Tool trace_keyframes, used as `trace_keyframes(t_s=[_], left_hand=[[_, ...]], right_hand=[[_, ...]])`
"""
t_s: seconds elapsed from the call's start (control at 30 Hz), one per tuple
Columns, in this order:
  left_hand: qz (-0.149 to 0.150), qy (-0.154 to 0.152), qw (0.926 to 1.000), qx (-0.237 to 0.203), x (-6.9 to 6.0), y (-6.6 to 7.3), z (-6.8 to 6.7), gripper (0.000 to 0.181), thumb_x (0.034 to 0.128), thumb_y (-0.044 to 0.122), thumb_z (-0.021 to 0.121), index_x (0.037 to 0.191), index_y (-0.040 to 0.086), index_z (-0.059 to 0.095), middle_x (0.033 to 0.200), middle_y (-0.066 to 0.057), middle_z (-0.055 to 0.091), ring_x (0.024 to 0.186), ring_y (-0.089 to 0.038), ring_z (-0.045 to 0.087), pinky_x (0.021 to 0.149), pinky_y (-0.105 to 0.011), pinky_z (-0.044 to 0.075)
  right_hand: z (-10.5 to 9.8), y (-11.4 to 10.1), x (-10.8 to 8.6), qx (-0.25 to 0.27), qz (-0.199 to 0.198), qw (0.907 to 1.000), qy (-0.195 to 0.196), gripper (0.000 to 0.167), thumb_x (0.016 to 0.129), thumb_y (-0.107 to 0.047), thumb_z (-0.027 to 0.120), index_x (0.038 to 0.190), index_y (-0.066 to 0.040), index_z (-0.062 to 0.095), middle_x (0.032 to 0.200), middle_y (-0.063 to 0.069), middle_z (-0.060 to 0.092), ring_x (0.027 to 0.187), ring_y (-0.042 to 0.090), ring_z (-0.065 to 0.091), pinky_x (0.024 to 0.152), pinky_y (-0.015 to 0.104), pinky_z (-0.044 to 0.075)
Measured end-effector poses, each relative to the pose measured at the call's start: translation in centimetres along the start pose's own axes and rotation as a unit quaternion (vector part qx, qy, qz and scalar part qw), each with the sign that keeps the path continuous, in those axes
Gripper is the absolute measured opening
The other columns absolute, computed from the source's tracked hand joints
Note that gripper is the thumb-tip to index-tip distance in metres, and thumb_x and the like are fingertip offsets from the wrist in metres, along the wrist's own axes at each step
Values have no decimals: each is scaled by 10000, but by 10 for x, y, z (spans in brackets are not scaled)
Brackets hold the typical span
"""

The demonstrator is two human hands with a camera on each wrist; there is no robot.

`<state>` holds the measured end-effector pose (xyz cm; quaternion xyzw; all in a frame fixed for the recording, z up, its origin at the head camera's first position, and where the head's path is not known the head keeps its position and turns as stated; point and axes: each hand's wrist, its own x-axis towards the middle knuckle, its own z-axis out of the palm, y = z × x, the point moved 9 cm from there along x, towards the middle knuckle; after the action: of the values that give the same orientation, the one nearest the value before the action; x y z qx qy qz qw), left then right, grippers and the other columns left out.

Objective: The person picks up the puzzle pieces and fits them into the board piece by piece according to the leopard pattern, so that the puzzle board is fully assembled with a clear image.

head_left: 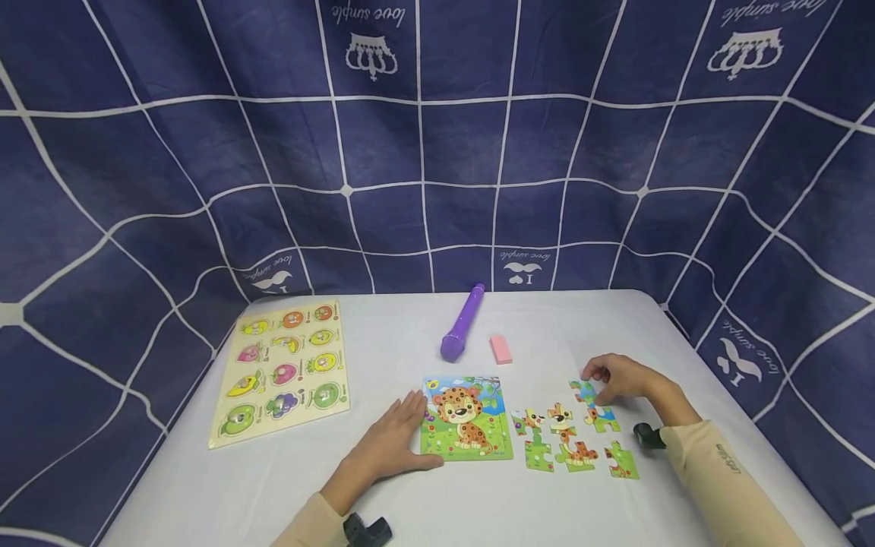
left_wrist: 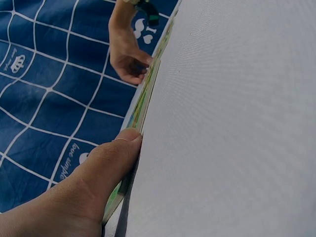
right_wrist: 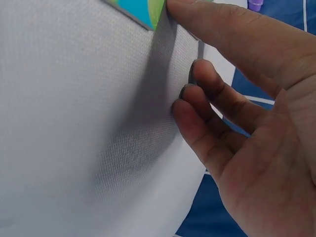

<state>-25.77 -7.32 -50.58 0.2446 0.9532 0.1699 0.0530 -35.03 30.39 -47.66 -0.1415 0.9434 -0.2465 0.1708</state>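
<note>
My left hand lies with straight fingers along the left side of a square leopard picture board. Its thumb touches the board's edge, as the left wrist view also shows. To the right of the board, my right hand pinches a jigsaw piece between thumb and index finger; the fingers partly cover it. Its other fingers are loosely bent. Around it on the table lie loose jigsaw pieces: an orange and green one, a leopard-body piece, a head piece and a mostly green one.
A wooden fruit peg board lies at the left of the white table. Behind the leopard board are a purple toy microphone and a pink block. Blue checked cloth hangs around the table.
</note>
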Motion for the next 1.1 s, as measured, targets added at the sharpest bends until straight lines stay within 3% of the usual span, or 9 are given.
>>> trace_keyframes(t_s=[0.3, 0.67, 1.1], left_hand=[[-37, 7, 10000, 47, -1, -2, 1, 1129, 744, 788, 587, 1513, 14, 300, 1609, -144, 247, 1502, -271, 235, 1231, -435, 228], [-49, -21, 10000, 34, 1, -3, 4, 1143, 735, 808, 573, 1517, 23, 294, 1614, -130, 238, 1506, -259, 226, 1235, -431, 220], [-24, -18, 10000, 19, 0, -2, 2, 1138, 741, 797, 579, 1518, 18, 290, 1614, -139, 237, 1504, -271, 228, 1232, -441, 223]], right_hand=[[2, 10, -3, 333, -36, 9992, 210, 378, 660, -78, 852, 987, -60, 663, 834, 13, 582, 766, 141, 495, 636, 213, 420], [5, 14, -11, 984, -82, 9944, 365, 454, 683, -82, 845, 1066, -6, 614, 825, 36, 585, 728, 113, 502, 604, 202, 437], [4, 11, -13, 815, -37, 9957, 434, 449, 672, -54, 844, 1069, 5, 642, 816, 38, 584, 721, 126, 502, 588, 198, 446]])
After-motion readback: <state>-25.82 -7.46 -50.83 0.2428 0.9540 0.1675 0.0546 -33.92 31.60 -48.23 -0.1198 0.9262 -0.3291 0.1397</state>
